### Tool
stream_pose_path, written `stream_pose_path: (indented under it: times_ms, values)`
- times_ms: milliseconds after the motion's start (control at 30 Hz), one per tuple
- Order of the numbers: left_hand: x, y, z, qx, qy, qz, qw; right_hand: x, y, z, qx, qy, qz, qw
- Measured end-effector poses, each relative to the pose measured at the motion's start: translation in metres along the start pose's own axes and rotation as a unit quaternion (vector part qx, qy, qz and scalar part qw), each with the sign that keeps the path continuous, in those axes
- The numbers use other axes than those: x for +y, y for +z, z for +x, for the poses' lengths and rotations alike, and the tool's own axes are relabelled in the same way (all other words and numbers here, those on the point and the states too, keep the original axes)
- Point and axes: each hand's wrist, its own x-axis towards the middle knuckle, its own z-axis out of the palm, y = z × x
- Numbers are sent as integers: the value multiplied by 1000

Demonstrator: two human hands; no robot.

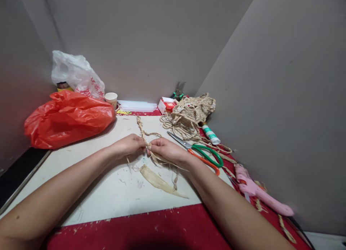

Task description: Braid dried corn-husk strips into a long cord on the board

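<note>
Close together over the white board (89, 196), both my hands pinch one braided straw cord (140, 126). My left hand (131, 145) grips it from the left, fingers closed. From the right, my right hand (164, 149) closes thumb and fingers on the cord and on pale husk strips that trail beneath the palm. The cord's braided end points away from me, and a thinner twisted length curves off to the right. A loose dry husk leaf (159, 181) lies on the board below my hands. Scissors (200, 150) with green and orange handles lie beside my right wrist.
At the left sits a red plastic bag (70, 120), with a white plastic bag (78, 75) behind. A paper cup (111, 97), clear glue sticks (137, 106) and a red-white box (167, 105) line the back. Coiled straw rope (196, 111) and a pink glue gun (259, 192) occupy the right.
</note>
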Motion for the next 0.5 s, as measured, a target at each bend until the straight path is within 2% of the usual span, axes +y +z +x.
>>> stream_pose_path:
  times_ms: [100, 267, 367, 500]
  values:
    - [0, 3, -2, -7, -8, -31, 999, -3, 3, -1, 33, -26, -109, 993]
    - [-6, 6, 2, 19, -1, -53, 998, -6, 8, -2, 61, -52, -233, 969]
    - [-9, 6, 3, 36, 5, -36, 999, -7, 6, -4, 66, -60, -269, 959]
    - [-12, 6, 5, 46, 10, -19, 999, -8, 1, -3, 87, -50, -252, 963]
